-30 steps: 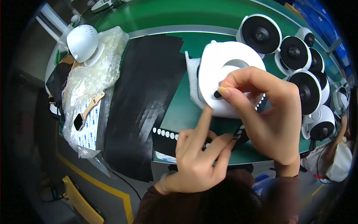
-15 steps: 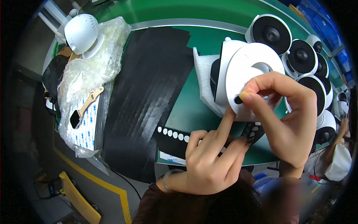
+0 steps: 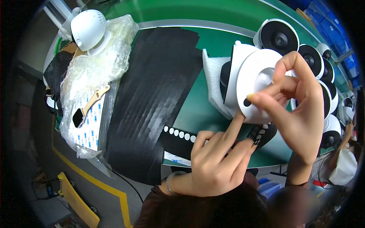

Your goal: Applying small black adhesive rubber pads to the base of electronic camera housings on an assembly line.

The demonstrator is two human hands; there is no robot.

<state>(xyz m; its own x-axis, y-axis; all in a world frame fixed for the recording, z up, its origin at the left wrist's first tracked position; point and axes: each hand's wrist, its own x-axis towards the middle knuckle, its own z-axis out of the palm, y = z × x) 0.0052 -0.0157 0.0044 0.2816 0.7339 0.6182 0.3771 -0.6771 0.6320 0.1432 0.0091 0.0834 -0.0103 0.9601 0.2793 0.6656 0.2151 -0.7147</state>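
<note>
The right hand (image 3: 304, 110) has just changed shape: half a second ago thumb and forefinger met close above the small black disc (image 3: 246, 103); now the forefinger is raised and bent, the two stand apart, and only the thumb tip sits at the disc. More of the disc shows, near the lower rim of the round white base (image 3: 246, 74), so it seems to be in place there and pressed rather than carried.

The left hand (image 3: 216, 167) has its forefinger stretched to touch the base's lower edge, its other fingers spread over a black strip (image 3: 176, 146) with white ovals; whether they grip the strip, I cannot tell.

The base belongs to a white device (image 3: 233, 74) on its side, its black face toward a pale foam sheet (image 3: 213, 78) on the green counter (image 3: 190, 110). Farther right stand similar black-faced devices (image 3: 279, 40); leftward lies a wide black sheet (image 3: 152, 95).
</note>
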